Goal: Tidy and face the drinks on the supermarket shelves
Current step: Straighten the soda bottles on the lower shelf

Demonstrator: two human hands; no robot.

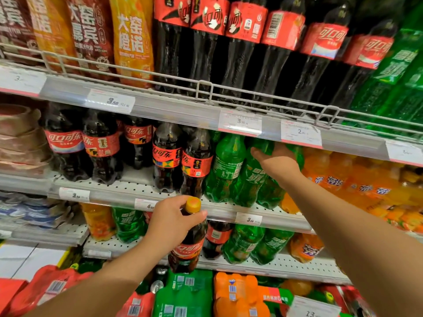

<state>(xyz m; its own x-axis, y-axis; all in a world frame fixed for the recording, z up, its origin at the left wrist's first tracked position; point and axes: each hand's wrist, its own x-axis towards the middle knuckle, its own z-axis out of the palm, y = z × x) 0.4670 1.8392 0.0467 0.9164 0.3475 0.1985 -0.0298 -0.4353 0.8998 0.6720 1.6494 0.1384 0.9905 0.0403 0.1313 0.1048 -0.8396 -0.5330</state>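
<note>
My left hand (172, 221) grips the neck of a cola bottle with a yellow cap (188, 244), held out in front of the shelves. My right hand (275, 160) reaches into the middle shelf (142, 193) and grips the top of a green soda bottle (263, 181), just under the shelf edge above. Beside it stand two more green bottles (225, 170). To their left are cola bottles with red labels (196, 165), some turned sideways.
Orange soda bottles (357, 181) fill the middle shelf to the right. Large cola and green bottles stand on the top shelf behind a wire rail (206, 88). The lower shelf holds orange, green and cola bottles; multipacks (185, 294) lie below.
</note>
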